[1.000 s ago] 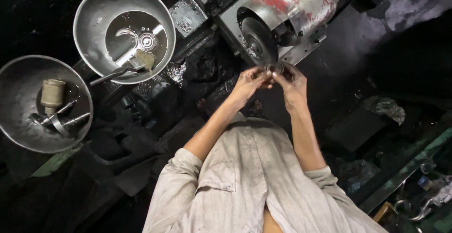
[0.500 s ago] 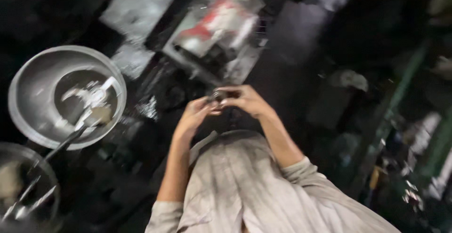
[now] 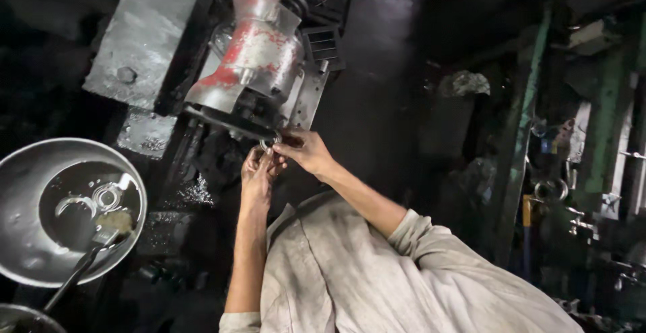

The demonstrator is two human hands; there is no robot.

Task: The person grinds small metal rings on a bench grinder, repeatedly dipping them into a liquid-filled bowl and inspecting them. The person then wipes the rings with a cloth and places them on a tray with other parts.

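Both my hands meet at the grinding wheel (image 3: 232, 119) of a red and grey bench grinder (image 3: 252, 53). My left hand (image 3: 259, 175) and my right hand (image 3: 303, 150) pinch a small metal ring (image 3: 267, 144) between the fingertips and hold it right against the wheel's lower edge. My forearms reach up from my lap, sleeves of a pale shirt rolled back. The ring is mostly hidden by my fingers.
A steel bowl (image 3: 27, 239) at the left holds dark liquid, a metal ring part (image 3: 104, 197) and a brush (image 3: 94, 249). The rim of a second bowl (image 3: 17, 316) shows at the bottom left. A grey metal block (image 3: 145, 33) lies beyond. Green machine frame (image 3: 521, 144) stands right.
The view has swung and steadied. My hands have moved from a little short of the grinder up to its wheel, still holding the small ring together.
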